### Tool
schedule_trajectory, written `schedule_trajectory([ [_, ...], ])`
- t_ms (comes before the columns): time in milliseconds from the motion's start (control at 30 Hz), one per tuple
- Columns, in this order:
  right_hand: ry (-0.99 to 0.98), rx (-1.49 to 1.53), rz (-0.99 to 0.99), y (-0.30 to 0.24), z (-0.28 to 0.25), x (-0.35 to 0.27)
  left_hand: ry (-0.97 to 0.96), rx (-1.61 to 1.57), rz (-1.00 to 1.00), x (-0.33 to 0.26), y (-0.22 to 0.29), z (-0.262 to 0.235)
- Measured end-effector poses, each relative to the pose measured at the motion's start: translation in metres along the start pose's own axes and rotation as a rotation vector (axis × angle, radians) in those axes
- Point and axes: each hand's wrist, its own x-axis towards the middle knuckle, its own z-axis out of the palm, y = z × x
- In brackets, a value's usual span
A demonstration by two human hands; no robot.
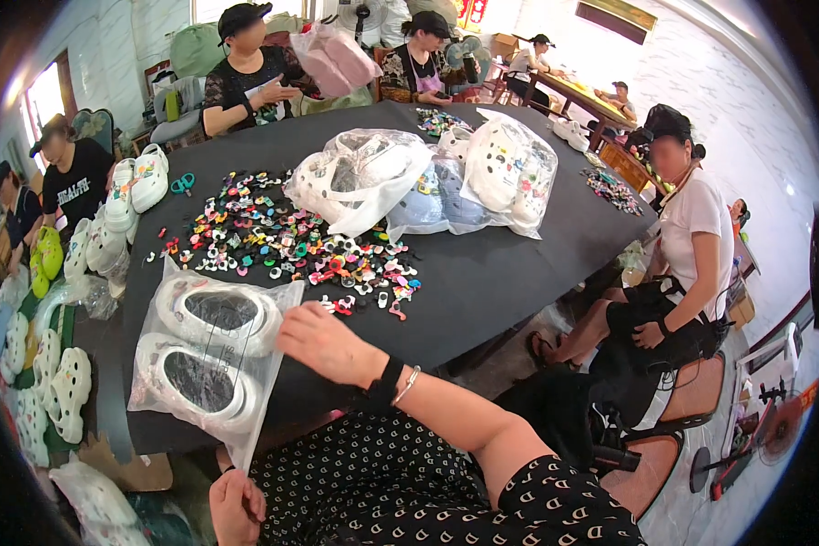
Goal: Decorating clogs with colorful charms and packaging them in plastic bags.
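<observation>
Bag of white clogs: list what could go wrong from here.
1. The bag hangs partly over the table edge, held only at its open side by the right hand and the left hand; the clogs might slide out.
2. Dragged, it could sweep nearby charms off.

One clear bag (211, 350) at seven o'clock held two white clogs (217, 314). Three more bagged bundles of clogs (359, 173) sat at twelve o'clock. One heap of small coloured charms (282, 237), too many to count, lay at eleven o'clock. Six other people (692, 237) were in view, from nine round to three o'clock.
</observation>
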Motion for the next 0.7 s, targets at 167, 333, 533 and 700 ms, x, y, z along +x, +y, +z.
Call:
schedule_trajectory([
  [167,0.106,-0.179,0.140,0.039,-0.004,-0.009,0.047,0.132,0.015,-0.018,0.011,-0.032],
  [333,0.033,-0.054,0.279,0.026,-0.003,-0.009,0.151,0.571,0.176,-0.021,0.022,-0.046],
  [533,0.043,0.235,0.129,-0.044,-0.018,0.008,0.467,1.047,0.841,0.012,0.039,-0.004],
  [700,0.090,0.275,0.108,-0.049,-0.007,0.009,0.276,1.482,0.981,0.045,0.040,0.035],
])
